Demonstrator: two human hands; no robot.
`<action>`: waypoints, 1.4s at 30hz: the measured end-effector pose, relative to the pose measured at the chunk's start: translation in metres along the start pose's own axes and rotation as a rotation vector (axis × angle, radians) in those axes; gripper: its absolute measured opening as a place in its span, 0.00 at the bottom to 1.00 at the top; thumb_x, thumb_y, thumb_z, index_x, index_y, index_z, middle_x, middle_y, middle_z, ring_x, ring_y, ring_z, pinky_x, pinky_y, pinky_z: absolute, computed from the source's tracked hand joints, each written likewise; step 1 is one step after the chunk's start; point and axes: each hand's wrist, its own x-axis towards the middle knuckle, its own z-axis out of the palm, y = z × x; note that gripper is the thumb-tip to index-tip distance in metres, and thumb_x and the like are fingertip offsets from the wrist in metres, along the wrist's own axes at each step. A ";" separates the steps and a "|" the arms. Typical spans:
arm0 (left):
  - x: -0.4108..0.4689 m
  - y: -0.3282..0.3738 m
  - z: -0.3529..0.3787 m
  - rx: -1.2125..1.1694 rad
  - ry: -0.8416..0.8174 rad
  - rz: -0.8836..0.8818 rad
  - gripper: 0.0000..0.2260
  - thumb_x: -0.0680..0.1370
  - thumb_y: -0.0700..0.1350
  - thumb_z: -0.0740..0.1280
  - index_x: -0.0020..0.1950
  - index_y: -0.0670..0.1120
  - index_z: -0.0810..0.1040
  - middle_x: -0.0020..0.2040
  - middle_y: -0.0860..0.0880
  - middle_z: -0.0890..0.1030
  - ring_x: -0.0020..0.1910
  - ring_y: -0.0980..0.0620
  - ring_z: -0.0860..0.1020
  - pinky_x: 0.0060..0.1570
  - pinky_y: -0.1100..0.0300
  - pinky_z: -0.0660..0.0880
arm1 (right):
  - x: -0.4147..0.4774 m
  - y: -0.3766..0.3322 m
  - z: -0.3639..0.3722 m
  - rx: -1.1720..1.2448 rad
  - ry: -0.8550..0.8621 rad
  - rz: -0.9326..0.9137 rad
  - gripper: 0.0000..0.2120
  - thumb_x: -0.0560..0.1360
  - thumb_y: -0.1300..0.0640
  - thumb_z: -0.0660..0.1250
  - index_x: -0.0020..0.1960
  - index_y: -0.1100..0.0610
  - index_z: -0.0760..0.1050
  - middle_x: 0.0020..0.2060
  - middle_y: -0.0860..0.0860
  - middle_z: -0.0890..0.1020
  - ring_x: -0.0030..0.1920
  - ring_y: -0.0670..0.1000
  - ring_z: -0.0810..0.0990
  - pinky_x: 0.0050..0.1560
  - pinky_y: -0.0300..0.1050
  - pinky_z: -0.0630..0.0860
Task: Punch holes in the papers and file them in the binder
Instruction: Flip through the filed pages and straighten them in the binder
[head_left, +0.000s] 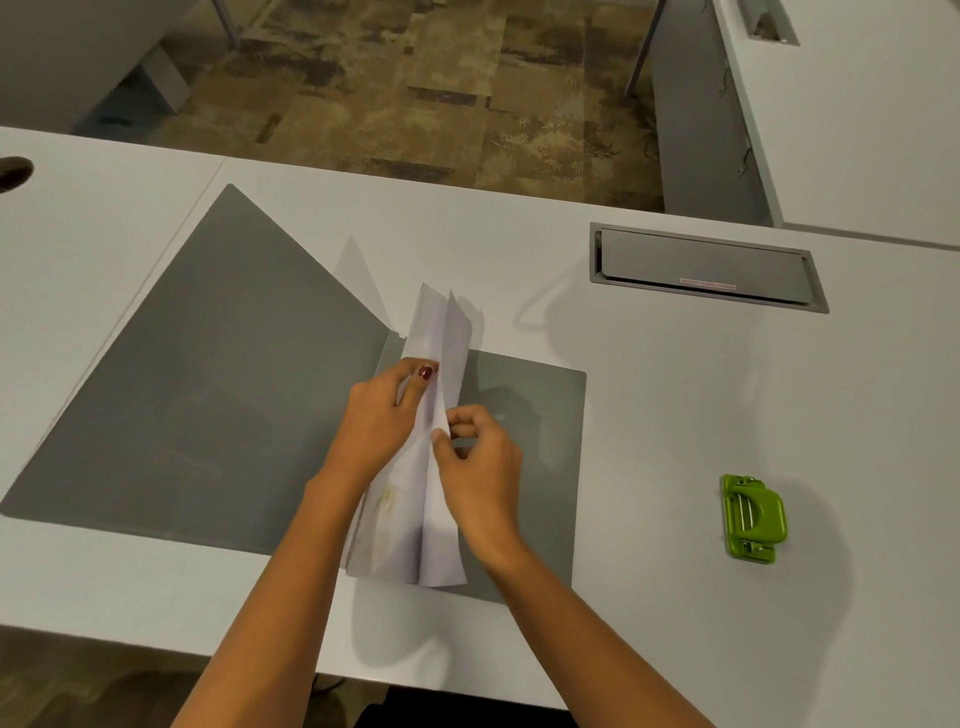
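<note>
**A:** What are the hands doing?

**B:** The left hand (384, 415) grips the papers (441, 338) from their left side, with the thumb on top and the fingers curled round. Just beside it, the right hand (478, 457) pinches the edge of a few sheets between thumb and fingertips. The sheaf is bowed lengthwise between them, and its sheets fan apart at the far end.

**A:** Which step is that?

**B:** I judge it to be squaring the stack before punching. I see no holes, though the edges are too small to be sure.

**A:** And underneath?

**B:** The binder (208, 389) lies open and flat below both hands. One cover reaches away to the left of the left hand, and the other lies under the right wrist. I can't make out any rings.

**A:** What does the next move call for?

**B:** Probably the hole punch (752, 518). It sits on the desk (675, 415), well off to the right of the right hand.

**A:** Is anything in the way?

**B:** Mainly the sheaf itself, since both hands are busy with it. One hand would have to let go to fetch the punch, and the loose sheets could slip. A cable hatch (706, 267) is set in the desk beyond the right hand, away from that reach.
</note>
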 end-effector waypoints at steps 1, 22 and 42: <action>-0.001 0.003 0.001 -0.015 -0.012 -0.017 0.12 0.81 0.51 0.56 0.59 0.51 0.76 0.43 0.51 0.79 0.38 0.57 0.76 0.36 0.71 0.68 | 0.000 -0.001 0.003 -0.002 -0.016 -0.011 0.06 0.76 0.54 0.68 0.52 0.53 0.76 0.45 0.46 0.80 0.42 0.43 0.79 0.42 0.29 0.76; -0.024 -0.051 0.029 0.018 0.127 -0.299 0.15 0.80 0.36 0.56 0.66 0.42 0.72 0.61 0.44 0.78 0.60 0.47 0.76 0.59 0.60 0.70 | 0.033 0.066 -0.041 -0.076 0.181 0.443 0.10 0.78 0.66 0.57 0.58 0.58 0.67 0.55 0.55 0.78 0.46 0.56 0.80 0.36 0.46 0.79; -0.036 -0.083 0.019 -0.036 0.178 -0.344 0.14 0.77 0.28 0.58 0.56 0.38 0.79 0.51 0.42 0.81 0.50 0.45 0.80 0.56 0.51 0.77 | 0.012 0.095 -0.016 -0.271 0.191 -0.024 0.14 0.74 0.64 0.67 0.57 0.52 0.73 0.56 0.50 0.73 0.59 0.52 0.72 0.60 0.46 0.76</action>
